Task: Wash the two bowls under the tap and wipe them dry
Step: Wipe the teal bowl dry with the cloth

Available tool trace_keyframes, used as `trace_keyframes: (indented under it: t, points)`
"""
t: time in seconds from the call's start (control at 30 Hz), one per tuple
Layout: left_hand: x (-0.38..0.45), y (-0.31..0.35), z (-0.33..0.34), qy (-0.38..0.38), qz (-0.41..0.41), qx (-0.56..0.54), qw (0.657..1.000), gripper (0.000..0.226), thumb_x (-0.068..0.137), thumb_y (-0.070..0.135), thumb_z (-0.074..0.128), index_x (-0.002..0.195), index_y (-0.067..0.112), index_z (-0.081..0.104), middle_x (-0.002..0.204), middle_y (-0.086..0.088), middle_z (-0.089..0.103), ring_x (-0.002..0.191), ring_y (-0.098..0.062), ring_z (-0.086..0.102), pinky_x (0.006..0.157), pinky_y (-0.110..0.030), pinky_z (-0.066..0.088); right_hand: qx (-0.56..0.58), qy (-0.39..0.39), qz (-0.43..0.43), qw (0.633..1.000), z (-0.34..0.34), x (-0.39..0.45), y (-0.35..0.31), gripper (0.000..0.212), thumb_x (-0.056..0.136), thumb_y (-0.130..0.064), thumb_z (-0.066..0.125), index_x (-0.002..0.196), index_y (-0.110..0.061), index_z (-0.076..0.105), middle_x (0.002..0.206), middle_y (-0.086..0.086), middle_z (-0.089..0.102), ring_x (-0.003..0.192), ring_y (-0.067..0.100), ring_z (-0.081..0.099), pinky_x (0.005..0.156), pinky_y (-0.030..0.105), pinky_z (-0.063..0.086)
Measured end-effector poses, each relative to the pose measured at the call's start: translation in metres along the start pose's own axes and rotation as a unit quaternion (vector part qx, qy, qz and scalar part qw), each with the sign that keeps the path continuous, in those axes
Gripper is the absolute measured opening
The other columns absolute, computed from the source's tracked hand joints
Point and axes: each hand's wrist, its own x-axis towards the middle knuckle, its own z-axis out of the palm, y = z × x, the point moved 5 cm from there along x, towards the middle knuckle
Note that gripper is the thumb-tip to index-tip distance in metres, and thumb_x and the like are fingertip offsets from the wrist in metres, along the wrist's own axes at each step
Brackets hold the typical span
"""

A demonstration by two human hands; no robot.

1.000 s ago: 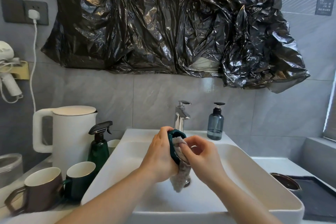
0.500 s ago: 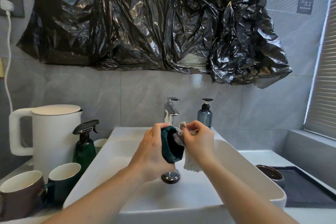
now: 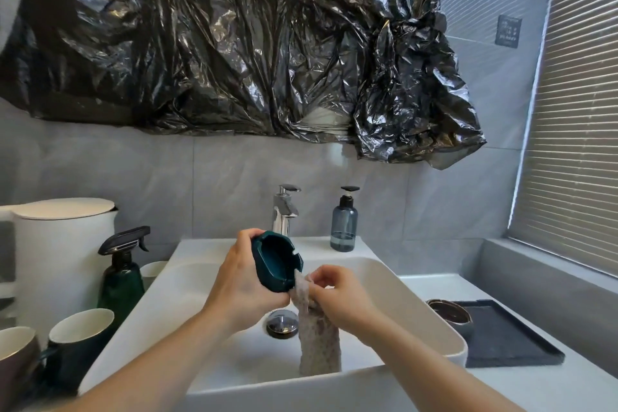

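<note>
Over the white rectangular ceramic basin (image 3: 418,304), the left hand (image 3: 240,288) grips a small dark-green notched bowl (image 3: 276,261), fingers curled round its outer wall, its opening tipped toward the right. The right hand (image 3: 337,298) pinches a pale knitted cloth (image 3: 317,341) touching the bowl's lower rim; the cloth's tail hangs into the basin. Right of the basin, a brown glazed bowl (image 3: 449,311) sits on a dark tray (image 3: 511,341), partly hidden by the basin's edge.

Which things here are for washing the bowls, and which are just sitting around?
For the job: dark green bowl, cloth, tap, sink, brown bowl.
Just lying about: spray bottle, kettle, mugs, soap dispenser, black tray.
</note>
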Motion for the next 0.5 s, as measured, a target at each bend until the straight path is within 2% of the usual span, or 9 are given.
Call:
trace_keyframes:
  t: [0.1,0.2,0.33,0.5]
  points:
    - [-0.001,-0.004,-0.005,0.015,-0.052,-0.011,0.998,0.100,0.045,0.042,0.097,0.122,0.042,0.033,0.115,0.018,0.059,0.105,-0.013,0.061,0.083,-0.026,0.052,0.074,0.076,0.014,0.994,-0.024,0.010,-0.006,0.015,0.097,-0.034,0.066,0.091,-0.022,0.073,0.091,-0.003,0.076,0.087,0.013,0.072,0.072,0.026,0.055]
    - [-0.002,-0.007,-0.010,0.012,-0.089,0.009,0.996,0.097,0.044,0.050,0.093,0.120,0.042,0.033,0.114,0.018,0.060,0.103,-0.014,0.061,0.085,-0.030,0.055,0.088,0.119,0.008,0.989,-0.044,0.024,-0.020,0.017,0.098,-0.032,0.067,0.093,-0.017,0.074,0.089,-0.002,0.077,0.083,0.013,0.072,0.065,0.023,0.052]
    - [-0.004,-0.006,-0.014,0.017,-0.123,0.012,0.992,0.096,0.042,0.058,0.088,0.119,0.043,0.033,0.114,0.019,0.061,0.104,-0.015,0.062,0.089,-0.034,0.058,0.046,0.134,0.004,0.990,-0.048,0.047,-0.036,0.013,0.093,-0.033,0.071,0.092,-0.021,0.074,0.087,-0.007,0.075,0.083,0.010,0.071,0.065,0.023,0.051]
    - [-0.003,-0.004,-0.031,0.018,-0.123,0.024,0.992,0.094,0.045,0.060,0.086,0.121,0.045,0.031,0.114,0.020,0.061,0.104,-0.014,0.063,0.089,-0.032,0.055,-0.003,0.112,0.011,0.994,-0.012,0.083,-0.042,0.013,0.092,-0.031,0.072,0.099,-0.020,0.074,0.094,-0.006,0.075,0.088,0.009,0.069,0.067,0.023,0.051]
